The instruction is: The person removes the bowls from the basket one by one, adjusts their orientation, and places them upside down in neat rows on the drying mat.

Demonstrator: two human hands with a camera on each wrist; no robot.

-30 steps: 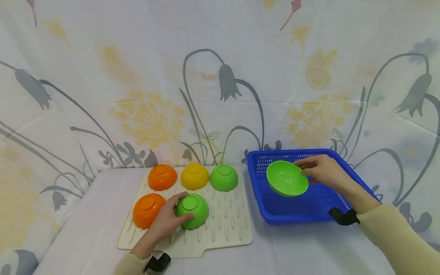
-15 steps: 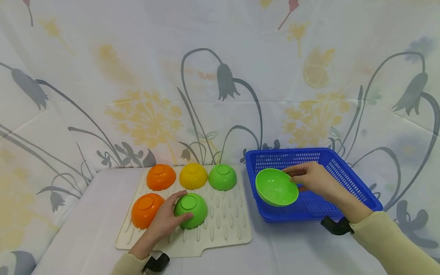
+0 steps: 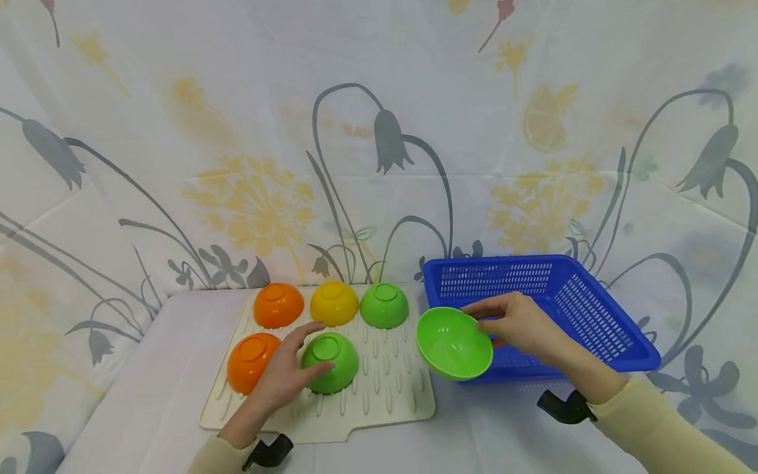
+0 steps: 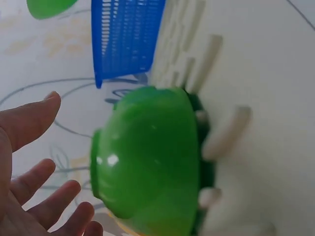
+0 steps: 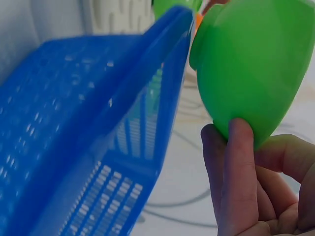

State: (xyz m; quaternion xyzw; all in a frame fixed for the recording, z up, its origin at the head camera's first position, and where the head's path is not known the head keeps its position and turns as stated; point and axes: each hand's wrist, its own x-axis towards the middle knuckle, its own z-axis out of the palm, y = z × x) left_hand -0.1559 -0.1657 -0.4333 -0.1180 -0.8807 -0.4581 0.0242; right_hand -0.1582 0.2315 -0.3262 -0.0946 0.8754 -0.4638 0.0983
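My right hand (image 3: pixel 524 329) pinches a light green bowl (image 3: pixel 454 343) by its rim. The bowl is tilted with its hollow facing the head camera, over the basket's near left corner. In the right wrist view, fingers (image 5: pixel 239 172) and thumb are on either side of its wall. On the left, my left hand (image 3: pixel 283 372) is spread around an upside-down green bowl (image 3: pixel 330 363) on the cream drying mat (image 3: pixel 391 395). The left wrist view has a gap between its loosely bent fingers (image 4: pixel 56 204) and that green bowl (image 4: pixel 152 157).
Behind on the mat, an orange bowl (image 3: pixel 278 305), a yellow bowl (image 3: pixel 334 303) and another green bowl (image 3: pixel 384 305) lie upside down in a row. A second orange bowl (image 3: pixel 253 363) is beside my left hand. The blue plastic basket (image 3: pixel 636 361) stands right of the mat.
My right hand has carried the green bowl left and toward me, from over the basket to its near left corner. My left hand's fingers have lifted slightly off the bowl on the mat.
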